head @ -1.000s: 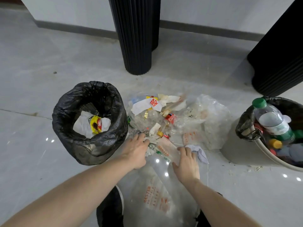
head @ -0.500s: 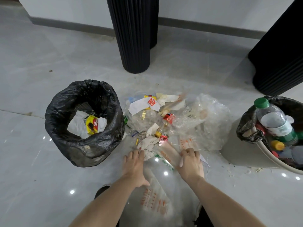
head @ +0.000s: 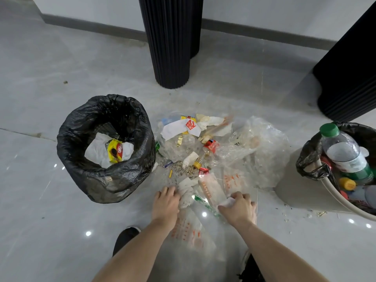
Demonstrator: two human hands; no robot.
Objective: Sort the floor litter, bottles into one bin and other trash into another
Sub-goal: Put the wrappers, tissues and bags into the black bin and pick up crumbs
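Litter lies in a pile on the grey floor between two bins: white papers, wrappers, crumbs, clear plastic sheets and a small bottle [head: 206,153] with a yellow cap and red label. A clear plastic bag [head: 189,233] with orange print lies flat nearest me. My left hand [head: 165,202] rests on that bag, its fingers touching a crumpled white paper [head: 188,190]. My right hand [head: 238,209] has its fingers curled round a white tissue [head: 227,201] on the bag. The black-lined left bin [head: 81,159] holds white paper and a yellow wrapper. The black-lined right bin [head: 311,157] holds several bottles.
A black fluted column [head: 172,41] stands behind the pile, and another black fluted object [head: 350,74] fills the far right. A large crumpled clear plastic sheet [head: 262,151] lies right of the pile. My dark shoes [head: 124,239] are at the bottom, and crumbs dot the floor near the right bin.
Both hands drew back toward me from the middle of the pile. The right hand closed round the white tissue, and the left hand left the debris and now rests on the bag.
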